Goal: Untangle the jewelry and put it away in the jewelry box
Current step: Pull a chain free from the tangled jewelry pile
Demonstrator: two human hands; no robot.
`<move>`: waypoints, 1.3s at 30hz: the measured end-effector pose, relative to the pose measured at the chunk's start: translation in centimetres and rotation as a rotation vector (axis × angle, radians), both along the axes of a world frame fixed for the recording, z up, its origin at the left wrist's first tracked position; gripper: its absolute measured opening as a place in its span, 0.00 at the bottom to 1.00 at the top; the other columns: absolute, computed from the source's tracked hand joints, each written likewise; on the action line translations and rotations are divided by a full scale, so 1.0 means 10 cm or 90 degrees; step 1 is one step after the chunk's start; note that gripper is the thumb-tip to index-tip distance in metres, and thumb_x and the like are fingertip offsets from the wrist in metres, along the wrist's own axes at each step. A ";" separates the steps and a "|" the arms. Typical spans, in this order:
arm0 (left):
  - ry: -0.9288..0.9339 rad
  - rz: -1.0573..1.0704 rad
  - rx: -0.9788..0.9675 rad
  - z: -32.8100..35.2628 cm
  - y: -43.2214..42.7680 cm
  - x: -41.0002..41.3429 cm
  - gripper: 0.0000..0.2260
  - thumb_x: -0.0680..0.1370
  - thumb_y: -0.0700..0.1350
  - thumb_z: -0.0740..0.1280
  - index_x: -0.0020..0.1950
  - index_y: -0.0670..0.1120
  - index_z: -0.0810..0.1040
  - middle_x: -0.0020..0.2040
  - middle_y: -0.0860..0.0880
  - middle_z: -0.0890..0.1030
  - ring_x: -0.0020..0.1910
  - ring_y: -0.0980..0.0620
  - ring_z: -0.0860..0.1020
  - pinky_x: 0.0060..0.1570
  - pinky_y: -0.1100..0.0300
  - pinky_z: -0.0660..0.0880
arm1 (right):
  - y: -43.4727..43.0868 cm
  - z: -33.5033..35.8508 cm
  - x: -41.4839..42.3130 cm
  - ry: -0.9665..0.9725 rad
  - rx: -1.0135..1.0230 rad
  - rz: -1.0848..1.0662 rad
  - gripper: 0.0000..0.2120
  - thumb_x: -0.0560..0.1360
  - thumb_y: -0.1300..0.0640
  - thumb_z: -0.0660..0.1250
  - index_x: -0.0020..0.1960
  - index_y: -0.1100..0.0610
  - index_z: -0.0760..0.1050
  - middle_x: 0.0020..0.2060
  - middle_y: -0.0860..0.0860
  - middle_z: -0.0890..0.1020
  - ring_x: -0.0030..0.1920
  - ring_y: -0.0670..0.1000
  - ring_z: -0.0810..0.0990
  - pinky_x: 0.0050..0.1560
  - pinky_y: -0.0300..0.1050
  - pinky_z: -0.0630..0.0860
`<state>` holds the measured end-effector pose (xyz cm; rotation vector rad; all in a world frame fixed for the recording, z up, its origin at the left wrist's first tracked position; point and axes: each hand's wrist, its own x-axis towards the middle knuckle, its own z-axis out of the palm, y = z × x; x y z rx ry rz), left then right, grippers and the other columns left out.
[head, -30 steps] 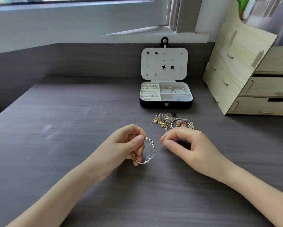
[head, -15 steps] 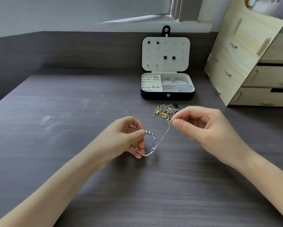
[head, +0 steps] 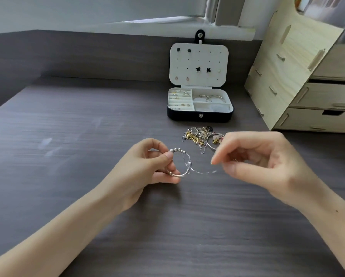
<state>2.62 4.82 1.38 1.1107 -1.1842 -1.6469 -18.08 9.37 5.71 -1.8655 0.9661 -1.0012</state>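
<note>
Right hand (head: 257,164), change: it is brought lower and closer to the bangle (head: 178,174) than half a second ago, when it was lifted up beside the pile (head: 197,136). The thin chain (head: 203,172), drawn straight then, is now left slack in a shallow loop.
Left hand (head: 147,166), change: almost none is seen.
Left hand, state: the bangle is gripped on its left side between thumb and fingers. It is held low over the surface (head: 68,156); whether it touches cannot be told.
Right hand, state: the fingers are curled, and the free end of the thin chain seems to be pinched between thumb and forefinger. This spot is blurred, so the pinch is judged, not plainly seen.
Thin chain, direction: it is run from the small beads on the right side of the bangle toward the right hand, so its long axis is laid left to right between the two hands.
Nearer hand: the free end is at the right hand, and the caught end is beside the left hand.
Step judged: the thin chain is being worked loose from the bangle. It is probably to be passed back around the ring by the right hand while the bangle is kept steady.
Pile: more tangled jewelry, gold and silver, is left on the surface just beyond the hands.
Jewelry box (head: 183,116): it is stood open behind the pile, well apart from the hands, and some pieces are already laid inside.
</note>
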 end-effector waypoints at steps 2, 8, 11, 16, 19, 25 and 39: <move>0.014 0.020 -0.010 0.02 -0.03 0.04 0.02 0.77 0.35 0.63 0.45 0.38 0.71 0.29 0.44 0.76 0.29 0.50 0.78 0.32 0.59 0.78 | -0.02 -0.03 -0.07 0.077 0.015 -0.008 0.08 0.67 0.63 0.65 0.38 0.52 0.80 0.33 0.55 0.78 0.34 0.58 0.73 0.35 0.48 0.69; 0.014 0.053 -0.088 0.05 -0.06 0.08 0.03 0.78 0.35 0.62 0.44 0.40 0.71 0.29 0.46 0.76 0.29 0.50 0.77 0.30 0.59 0.77 | -0.07 -0.21 -0.06 0.394 -0.054 -0.066 0.10 0.64 0.58 0.62 0.40 0.45 0.77 0.31 0.43 0.77 0.33 0.48 0.73 0.35 0.34 0.67; 0.002 0.039 -0.146 0.07 -0.04 0.07 0.03 0.77 0.35 0.62 0.44 0.40 0.71 0.29 0.46 0.77 0.30 0.50 0.76 0.31 0.59 0.77 | -0.07 -0.24 -0.03 0.467 -0.063 -0.093 0.08 0.64 0.54 0.62 0.40 0.44 0.76 0.31 0.41 0.78 0.33 0.43 0.74 0.35 0.34 0.66; -0.027 0.007 -0.259 0.04 0.01 0.03 0.03 0.76 0.36 0.65 0.44 0.40 0.71 0.30 0.46 0.77 0.31 0.49 0.76 0.33 0.58 0.78 | -0.09 -0.32 0.02 0.426 -0.120 -0.171 0.05 0.69 0.46 0.64 0.42 0.45 0.77 0.31 0.40 0.77 0.36 0.42 0.75 0.36 0.31 0.65; -0.038 -0.036 -0.300 0.02 0.03 0.01 0.05 0.74 0.40 0.66 0.44 0.40 0.71 0.31 0.46 0.78 0.32 0.49 0.76 0.34 0.57 0.78 | -0.15 -0.36 0.11 0.258 -0.073 -0.204 0.10 0.72 0.49 0.62 0.51 0.46 0.78 0.40 0.40 0.79 0.43 0.44 0.76 0.41 0.32 0.69; -0.042 -0.080 -0.301 -0.01 0.05 -0.01 0.04 0.73 0.41 0.64 0.45 0.41 0.71 0.32 0.48 0.78 0.33 0.51 0.76 0.36 0.58 0.78 | -0.22 -0.40 0.16 0.080 0.115 -0.039 0.10 0.73 0.53 0.63 0.49 0.48 0.82 0.47 0.50 0.82 0.49 0.68 0.74 0.52 0.63 0.71; 0.027 -0.124 -0.196 -0.03 0.03 0.00 0.04 0.73 0.40 0.63 0.45 0.40 0.70 0.30 0.47 0.75 0.31 0.51 0.74 0.32 0.60 0.74 | -0.17 -0.34 0.11 -0.077 0.287 0.012 0.07 0.80 0.64 0.57 0.49 0.63 0.73 0.43 0.60 0.82 0.43 0.54 0.83 0.48 0.49 0.80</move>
